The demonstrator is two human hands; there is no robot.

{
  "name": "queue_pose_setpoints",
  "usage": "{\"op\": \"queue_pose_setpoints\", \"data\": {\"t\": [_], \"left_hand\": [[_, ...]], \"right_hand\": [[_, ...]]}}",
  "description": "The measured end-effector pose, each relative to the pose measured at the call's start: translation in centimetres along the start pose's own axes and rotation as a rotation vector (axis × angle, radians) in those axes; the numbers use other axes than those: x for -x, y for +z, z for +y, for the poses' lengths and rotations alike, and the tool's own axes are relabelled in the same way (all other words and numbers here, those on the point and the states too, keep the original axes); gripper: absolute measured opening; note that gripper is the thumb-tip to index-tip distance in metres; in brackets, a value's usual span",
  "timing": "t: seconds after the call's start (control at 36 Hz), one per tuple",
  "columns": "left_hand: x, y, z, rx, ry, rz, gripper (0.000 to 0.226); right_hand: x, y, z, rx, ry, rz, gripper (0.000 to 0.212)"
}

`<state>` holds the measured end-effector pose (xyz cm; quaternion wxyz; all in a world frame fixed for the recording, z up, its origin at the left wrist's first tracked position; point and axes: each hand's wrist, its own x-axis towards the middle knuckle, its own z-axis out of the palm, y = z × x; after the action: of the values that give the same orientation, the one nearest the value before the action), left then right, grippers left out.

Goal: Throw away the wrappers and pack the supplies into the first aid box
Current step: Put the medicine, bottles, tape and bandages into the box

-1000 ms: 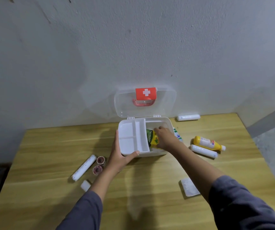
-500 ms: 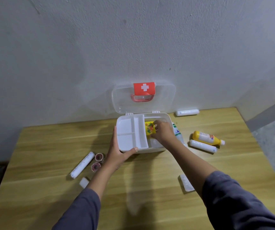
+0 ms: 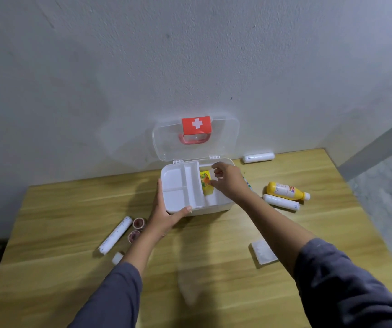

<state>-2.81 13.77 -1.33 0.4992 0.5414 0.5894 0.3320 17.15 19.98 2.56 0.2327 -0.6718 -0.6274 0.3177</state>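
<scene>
The white first aid box stands open at the back of the wooden table, its clear lid with a red cross tag leaning on the wall. A white divided tray fills its left half. My left hand grips the box's front left corner, thumb on the tray rim. A yellow packet lies in the right half beside the tray. My right hand hovers over it with fingers spread, thumb touching its edge.
Left of the box lie a long white roll, two small tape rolls and a small white piece. On the right are a yellow bottle, two white rolls and a flat white pad. The table ends at the right.
My right hand lowered the yellow packet into the box's right half, then spread its fingers. The left hand has kept its grip on the box.
</scene>
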Motion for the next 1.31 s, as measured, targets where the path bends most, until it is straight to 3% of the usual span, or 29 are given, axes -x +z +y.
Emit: {"op": "queue_pose_setpoints", "data": {"t": [0.14,0.22,0.39,0.5,0.58,0.72,0.89,1.08,1.31], "left_hand": [[-0.1,-0.1,0.2,-0.013,0.031,0.005,0.111],[-0.3,0.1,0.1,-0.005,0.033,0.019,0.111],[-0.2,-0.1,0.4,0.025,0.064,-0.002,0.115],[-0.4,0.0,0.3,0.032,0.085,-0.01,0.111],[-0.3,0.0,0.3,0.029,0.075,-0.012,0.105],[-0.6,-0.4,-0.4,0.017,0.029,-0.02,0.124],[-0.1,-0.2,0.4,0.029,0.02,-0.026,0.116],[-0.1,0.1,0.5,0.055,-0.004,-0.037,0.112],[0.0,-0.2,0.4,0.028,-0.031,-0.078,0.113]], "right_hand": [[3.1,-4.0,1.3,-0.128,-0.043,0.197,0.033],[5.9,-5.5,4.0,-0.125,-0.033,0.233,0.032],[12.8,-5.0,11.1,-0.044,0.078,0.036,0.039],[16.1,-4.1,14.3,0.158,0.001,-0.232,0.061],[16.8,-3.3,15.0,0.305,-0.086,-0.249,0.07],[16.0,-2.1,14.5,0.454,-0.091,-0.155,0.068],[14.3,-2.8,12.5,0.327,-0.014,0.03,0.067],[8.6,-6.3,6.0,0.238,-0.169,0.256,0.07],[1.6,-3.7,0.4,0.576,-0.364,-0.021,0.074]]}}
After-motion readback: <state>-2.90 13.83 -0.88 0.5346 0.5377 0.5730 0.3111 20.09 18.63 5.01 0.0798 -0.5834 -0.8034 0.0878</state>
